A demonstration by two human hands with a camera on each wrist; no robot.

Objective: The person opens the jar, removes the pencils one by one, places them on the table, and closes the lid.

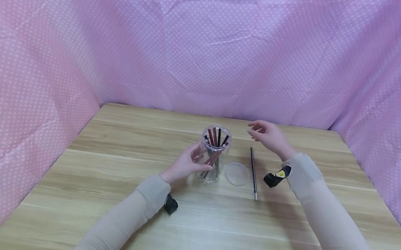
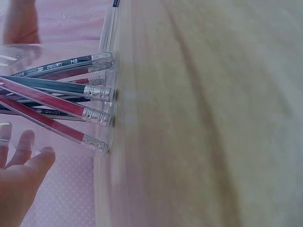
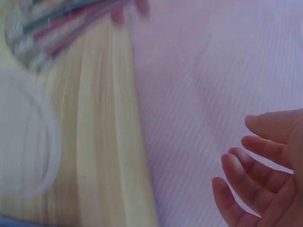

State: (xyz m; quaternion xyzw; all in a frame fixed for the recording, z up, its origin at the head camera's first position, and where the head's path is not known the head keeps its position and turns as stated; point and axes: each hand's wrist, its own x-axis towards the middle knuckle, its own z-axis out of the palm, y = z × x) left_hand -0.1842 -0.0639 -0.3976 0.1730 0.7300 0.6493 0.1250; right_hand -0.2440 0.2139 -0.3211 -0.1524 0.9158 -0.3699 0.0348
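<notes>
My left hand holds a clear plastic jar round its side, the thumb in front of it. Red and dark green pencils stand at a slant inside, their metal eraser ends down on the jar's bottom. No lid covers the jar's mouth. Raised over the table to the right is my right hand, its fingers loosely bent and holding nothing. Below it a single dark pencil lies on the table. Between that pencil and the jar lies a round clear lid.
The wood-grain table carries all of these things. A pink polka-dot cloth hangs behind the table and along both sides. Each wrist wears a black strap with a small camera, such as the right wrist camera.
</notes>
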